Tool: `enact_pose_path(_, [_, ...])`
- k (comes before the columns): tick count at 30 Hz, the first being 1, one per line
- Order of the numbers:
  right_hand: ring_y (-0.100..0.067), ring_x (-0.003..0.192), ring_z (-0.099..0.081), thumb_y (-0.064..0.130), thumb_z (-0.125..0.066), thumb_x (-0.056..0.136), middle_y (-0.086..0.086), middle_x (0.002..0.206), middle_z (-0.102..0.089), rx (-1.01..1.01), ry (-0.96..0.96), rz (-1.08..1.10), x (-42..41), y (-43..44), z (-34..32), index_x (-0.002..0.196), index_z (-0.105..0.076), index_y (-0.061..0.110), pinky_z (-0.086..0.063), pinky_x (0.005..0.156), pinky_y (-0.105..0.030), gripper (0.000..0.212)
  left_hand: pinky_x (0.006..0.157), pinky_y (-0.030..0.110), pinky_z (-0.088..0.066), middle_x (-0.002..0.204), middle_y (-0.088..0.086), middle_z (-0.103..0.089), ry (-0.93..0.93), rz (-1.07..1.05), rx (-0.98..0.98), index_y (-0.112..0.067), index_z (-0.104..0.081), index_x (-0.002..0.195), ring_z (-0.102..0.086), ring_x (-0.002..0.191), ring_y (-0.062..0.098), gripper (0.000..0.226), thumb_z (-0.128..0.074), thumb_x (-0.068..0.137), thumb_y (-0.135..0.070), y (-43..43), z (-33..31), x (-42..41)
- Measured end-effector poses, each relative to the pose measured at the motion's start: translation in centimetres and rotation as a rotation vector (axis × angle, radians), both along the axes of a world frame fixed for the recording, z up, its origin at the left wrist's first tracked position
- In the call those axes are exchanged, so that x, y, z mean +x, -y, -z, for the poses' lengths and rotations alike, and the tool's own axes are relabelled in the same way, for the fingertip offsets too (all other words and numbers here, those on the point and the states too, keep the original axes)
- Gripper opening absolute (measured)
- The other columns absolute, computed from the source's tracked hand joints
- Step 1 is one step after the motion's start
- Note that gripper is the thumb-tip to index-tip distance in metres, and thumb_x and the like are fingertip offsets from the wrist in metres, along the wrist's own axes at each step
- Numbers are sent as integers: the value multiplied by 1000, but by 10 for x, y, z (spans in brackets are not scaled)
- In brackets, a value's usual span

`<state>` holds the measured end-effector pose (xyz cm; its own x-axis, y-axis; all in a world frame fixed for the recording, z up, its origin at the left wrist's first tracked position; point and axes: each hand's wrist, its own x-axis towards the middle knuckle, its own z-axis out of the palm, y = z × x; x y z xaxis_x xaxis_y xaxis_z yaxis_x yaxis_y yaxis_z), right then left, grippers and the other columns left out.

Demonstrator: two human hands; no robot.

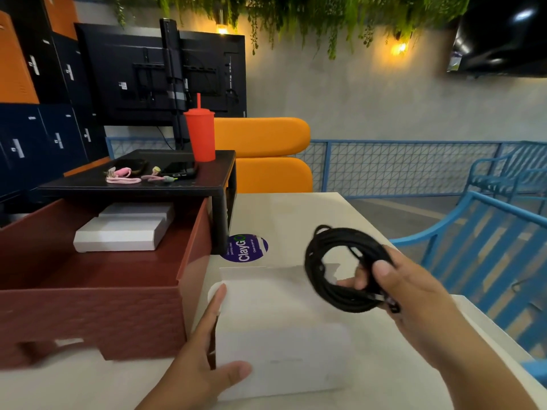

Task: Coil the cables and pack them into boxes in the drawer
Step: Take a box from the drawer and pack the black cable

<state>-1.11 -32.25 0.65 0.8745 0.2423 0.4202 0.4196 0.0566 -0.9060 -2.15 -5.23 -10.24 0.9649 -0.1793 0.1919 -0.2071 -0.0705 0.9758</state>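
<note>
My right hand [414, 294] pinches a coiled black cable [331, 288] and holds it in the air over the far right part of a white box [281, 335]. The box stands on the white table, and my left hand [204, 350] grips its left side, thumb on the near face and fingers along the edge. To the left a dark red drawer [94, 300] is pulled open. Two white boxes [118, 235] lie stacked at its back. Pink cables [124, 176] rest loose on the black stand [142, 184] above the drawer.
A red tumbler with a straw [200, 134] and two phones [180, 170] sit on the black stand. A purple round sticker [247, 248] marks the table [296, 214]. Blue metal chairs [488, 253] crowd the right side; an orange seat [266, 155] stands behind.
</note>
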Motion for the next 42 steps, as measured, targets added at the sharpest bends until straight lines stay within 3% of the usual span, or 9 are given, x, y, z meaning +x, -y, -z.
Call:
enact_pose_path(7, [-11,86,-64,23,-45,96,11,73,-65,-485,-101,-156,19,-34,-6,78,-55,19,-41,71,-8,21,85,14,-46,127,-39,-47,-12,32,-17,-55,-20,133,-54,117,0,112,-90,47,-37,0,-1,-1])
enact_pose_path(11, [-1,84,-55,24,-41,98,9,87,-64,-746,-87,-131,26,-46,-12,80,-51,31,-40,77,-15,22,84,16,-47,124,-40,-49,-19,33,-22,-55,-19,133,-56,116,2,107,-84,53,-26,0,-2,-1])
enact_pose_path(15, [-6,81,-54,25,-41,98,8,85,-59,-898,-97,-153,29,-54,-6,92,-52,21,-41,76,-16,13,84,16,-46,122,-40,-50,-19,37,-18,-54,-17,135,-56,114,1,108,-84,54,-30,0,-2,-1])
enact_pose_path(20, [0,81,-52,27,-49,94,14,95,-58,-956,-60,-122,33,-59,11,102,-56,31,-41,77,-15,11,90,20,-46,140,-29,-36,-26,29,-18,-65,-23,131,-52,121,2,108,-90,49,-41,1,-1,-1])
enact_pose_path(23, [-1,88,-53,30,-57,90,12,102,-51,-984,65,-27,34,-60,17,101,-62,29,-44,81,-17,13,88,24,-48,136,-22,-49,-51,47,-39,-65,-23,130,-56,118,8,108,-91,51,-37,0,-1,-1])
enact_pose_path(30, [0,87,-57,22,-64,85,13,92,-63,-907,-38,55,32,-44,19,88,-73,30,-44,81,-15,13,82,5,-41,116,-52,-42,-17,23,-5,-59,-16,131,-49,111,-18,112,-87,45,-52,3,-11,-5])
enact_pose_path(34, [-3,73,-56,23,-65,84,8,84,-66,-919,-69,46,33,-45,18,83,-72,25,-41,68,-13,8,77,-5,-34,108,-62,-35,17,-18,59,-73,-14,122,-37,104,-34,106,-82,42,-62,6,-16,-7])
enact_pose_path(38, [-3,60,-45,23,-62,87,10,70,-57,-954,-53,33,34,-50,18,84,-72,20,-34,56,-12,11,79,-4,-34,112,-61,-33,23,-34,82,-73,-13,118,-36,107,-32,102,-80,43,-66,5,-13,-5])
enact_pose_path(42, [0,74,-53,21,-55,91,15,82,-61,-970,-23,47,32,-44,22,91,-72,21,-38,66,-9,17,85,5,-39,128,-39,-45,-1,-45,82,-68,-1,131,-46,115,-16,119,-81,44,-65,3,-7,-4])
